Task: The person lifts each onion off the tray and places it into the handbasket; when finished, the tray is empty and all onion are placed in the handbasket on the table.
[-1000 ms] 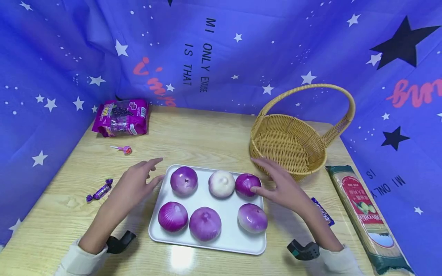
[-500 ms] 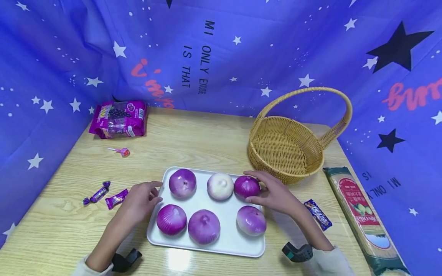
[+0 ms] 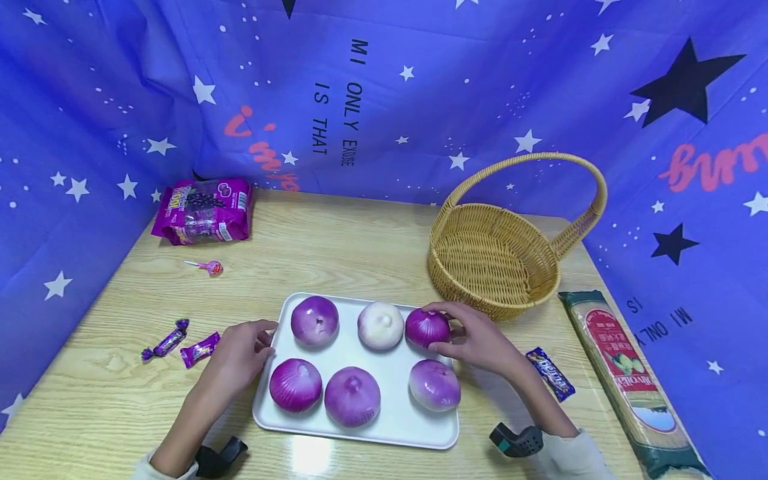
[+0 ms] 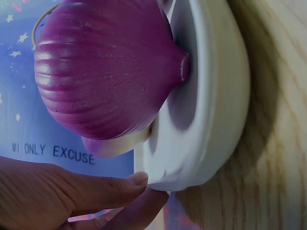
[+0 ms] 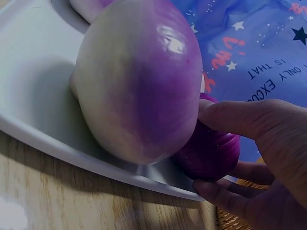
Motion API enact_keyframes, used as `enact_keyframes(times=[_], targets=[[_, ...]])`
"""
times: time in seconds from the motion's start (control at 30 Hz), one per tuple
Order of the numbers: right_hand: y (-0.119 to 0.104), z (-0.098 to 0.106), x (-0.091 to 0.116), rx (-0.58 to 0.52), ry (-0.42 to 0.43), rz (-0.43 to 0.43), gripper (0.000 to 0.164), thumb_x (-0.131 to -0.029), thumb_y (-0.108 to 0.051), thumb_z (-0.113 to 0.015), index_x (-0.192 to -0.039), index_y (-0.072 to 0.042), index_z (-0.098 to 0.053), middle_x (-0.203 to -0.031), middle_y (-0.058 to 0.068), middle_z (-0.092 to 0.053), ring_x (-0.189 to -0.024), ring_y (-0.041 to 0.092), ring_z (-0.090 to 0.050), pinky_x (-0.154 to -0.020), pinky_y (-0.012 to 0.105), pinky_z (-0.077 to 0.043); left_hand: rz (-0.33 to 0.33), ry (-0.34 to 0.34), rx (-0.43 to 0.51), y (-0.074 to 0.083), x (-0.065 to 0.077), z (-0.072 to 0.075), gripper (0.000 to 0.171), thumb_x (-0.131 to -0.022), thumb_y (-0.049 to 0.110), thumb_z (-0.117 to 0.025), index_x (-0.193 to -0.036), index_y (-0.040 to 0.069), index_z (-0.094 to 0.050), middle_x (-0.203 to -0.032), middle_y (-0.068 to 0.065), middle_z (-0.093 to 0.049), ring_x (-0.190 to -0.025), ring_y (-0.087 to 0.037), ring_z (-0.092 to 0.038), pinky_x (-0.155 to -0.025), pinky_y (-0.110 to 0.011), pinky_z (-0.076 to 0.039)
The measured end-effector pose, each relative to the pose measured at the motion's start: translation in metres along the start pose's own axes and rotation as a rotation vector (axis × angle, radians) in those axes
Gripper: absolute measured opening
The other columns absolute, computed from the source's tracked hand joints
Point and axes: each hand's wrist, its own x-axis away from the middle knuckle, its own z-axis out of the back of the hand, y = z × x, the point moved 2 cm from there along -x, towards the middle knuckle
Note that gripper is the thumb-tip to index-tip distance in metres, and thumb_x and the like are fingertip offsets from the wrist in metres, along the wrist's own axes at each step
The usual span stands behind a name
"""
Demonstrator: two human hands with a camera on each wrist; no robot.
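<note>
At the far right corner of our white tray (image 3: pixel 396 407), our right hand (image 3: pixel 480 338) curls thumb and fingers round a dark purple onion (image 3: pixel 427 328); our left hand (image 3: pixel 237 353) pinches the tray's left rim. Five other onions (image 3: pixel 353 397) share the tray. Beyond its far right corner we have a wicker basket (image 3: pixel 492 263).

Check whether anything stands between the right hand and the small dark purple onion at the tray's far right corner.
Nothing visible does: the right hand has its thumb and fingers around the dark purple onion. The paler purple onion sits nearer the person, outside the grip.
</note>
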Motion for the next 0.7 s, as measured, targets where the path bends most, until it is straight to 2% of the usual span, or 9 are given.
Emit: enact_keyframes(times=[0.17, 0.33, 0.47, 0.57, 0.7], targets=[[-0.004, 0.006, 0.001, -0.022, -0.011, 0.001, 0.059, -0.068, -0.029, -0.074, -0.121, -0.028, -0.047, -0.120, -0.006, -0.047, -0.103, 0.020, -0.051, -0.076, 0.028, -0.049, 0.028, -0.008, 0.012, -0.001, -0.001, -0.001, 0.038, -0.070, -0.006, -0.064, -0.108, -0.002, -0.059, -0.073, -0.008, -0.062, -0.065, -0.016, -0.057, -0.055, -0.026, -0.047], [-0.016, 0.021, 0.001, -0.068, -0.010, 0.026, 0.060, -0.069, -0.032, -0.073, -0.122, -0.030, -0.046, -0.120, -0.006, -0.047, -0.103, 0.019, -0.051, -0.079, 0.028, -0.048, 0.048, -0.002, -0.005, 0.000, -0.001, -0.001, 0.039, -0.070, -0.005, -0.065, -0.108, 0.000, -0.059, -0.073, -0.007, -0.061, -0.065, -0.016, -0.056, -0.055, -0.025, -0.046], [-0.034, 0.040, 0.000, -0.102, 0.018, 0.017, 0.058, -0.070, -0.026, -0.073, -0.122, -0.023, -0.048, -0.122, -0.001, -0.047, -0.107, 0.023, -0.050, -0.085, 0.033, -0.045, 0.054, 0.006, -0.012, 0.001, 0.000, -0.001, 0.039, -0.070, -0.005, -0.065, -0.108, 0.000, -0.059, -0.074, -0.007, -0.061, -0.066, -0.016, -0.056, -0.056, -0.026, -0.046], [-0.046, 0.058, -0.002, -0.122, 0.053, -0.022, 0.058, -0.071, -0.021, -0.073, -0.122, -0.018, -0.047, -0.122, 0.001, -0.047, -0.108, 0.024, -0.049, -0.086, 0.037, -0.044, 0.062, 0.008, -0.010, 0.000, 0.001, -0.002, 0.039, -0.070, -0.004, -0.065, -0.109, 0.000, -0.059, -0.075, -0.007, -0.062, -0.066, -0.016, -0.056, -0.057, -0.027, -0.046], [-0.044, 0.083, -0.011, -0.183, 0.085, -0.043, 0.058, -0.072, -0.015, -0.072, -0.124, -0.013, -0.045, -0.121, 0.005, -0.047, -0.109, 0.026, -0.047, -0.085, 0.038, -0.044, 0.066, 0.016, -0.007, -0.001, 0.002, -0.002, 0.039, -0.071, -0.003, -0.065, -0.109, 0.001, -0.059, -0.076, -0.007, -0.062, -0.066, -0.016, -0.057, -0.056, -0.026, -0.046]])
